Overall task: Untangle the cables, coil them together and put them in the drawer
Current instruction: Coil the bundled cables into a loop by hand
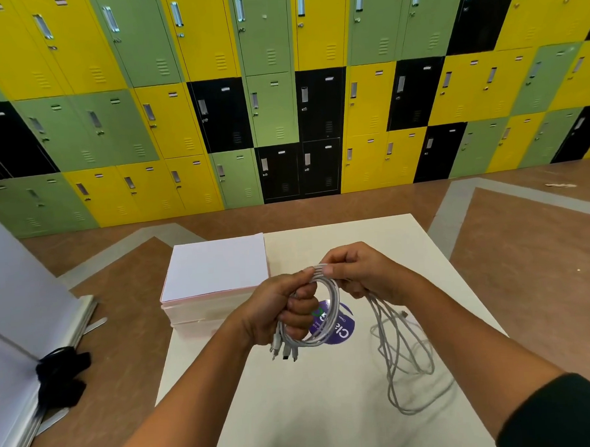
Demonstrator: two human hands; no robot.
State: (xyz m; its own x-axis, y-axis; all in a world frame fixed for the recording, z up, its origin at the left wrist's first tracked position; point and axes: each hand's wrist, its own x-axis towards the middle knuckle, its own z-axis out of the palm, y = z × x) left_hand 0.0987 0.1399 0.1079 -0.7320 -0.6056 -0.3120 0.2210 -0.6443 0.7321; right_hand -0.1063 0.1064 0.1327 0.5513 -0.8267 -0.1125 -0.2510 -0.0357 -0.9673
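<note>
A bundle of white cables (330, 310) forms a partial coil above the white table (316, 403). My left hand (284, 309) grips the coil's left side, and several plug ends hang below its fist. My right hand (364, 271) pinches the cables at the top of the loop. From it the loose cable lengths (403, 354) trail down and lie in slack loops on the table's right side. A white drawer unit (214, 272) with a pale pink edge stands on the table's far left. I cannot tell whether any drawer is open.
A round purple sticker (343, 326) lies on the table behind the coil. White boards (14, 306) lean at the left with a black strap (60, 375) on them. Yellow, green and black lockers (280, 104) line the far wall across the brown floor.
</note>
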